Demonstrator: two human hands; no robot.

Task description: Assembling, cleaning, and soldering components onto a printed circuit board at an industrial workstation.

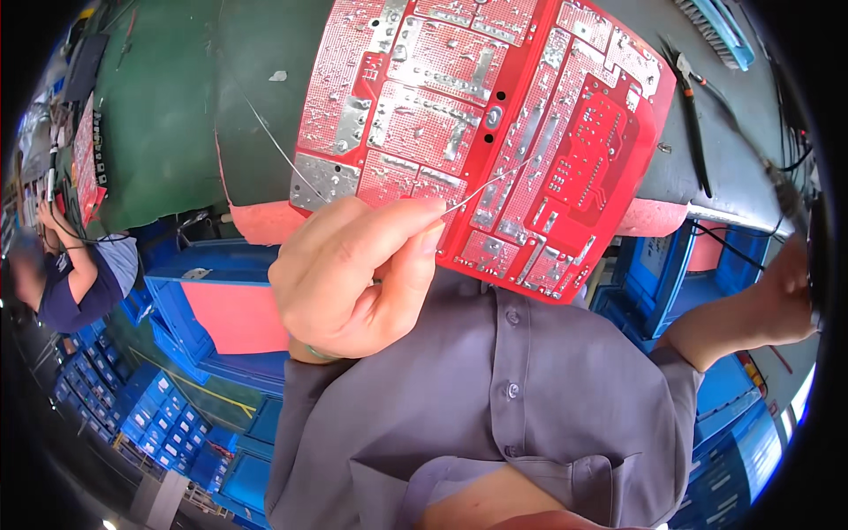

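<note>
My left hand [358,278] is closed, pinching a thin silvery wire [488,185] that looks like solder wire between thumb and forefinger. The wire's short end reaches over a large red circuit board [486,115]; its longer part trails behind my hand to the upper left. Silvery solder patches and blobs cover much of the board, which lies at the bench's near edge with its front corner overhanging. My right hand [788,287] is at the far right rim of the head view. Its fingers are cut off or hidden, so what it holds cannot be made out.
Pliers [689,93] with dark and orange handles lie right of the board, near a grey cable [738,124] and a blue brush [714,34]. Blue bins [199,291] stand below the green-topped bench [168,115]. At far left, another person [79,265] works by another red board [88,155].
</note>
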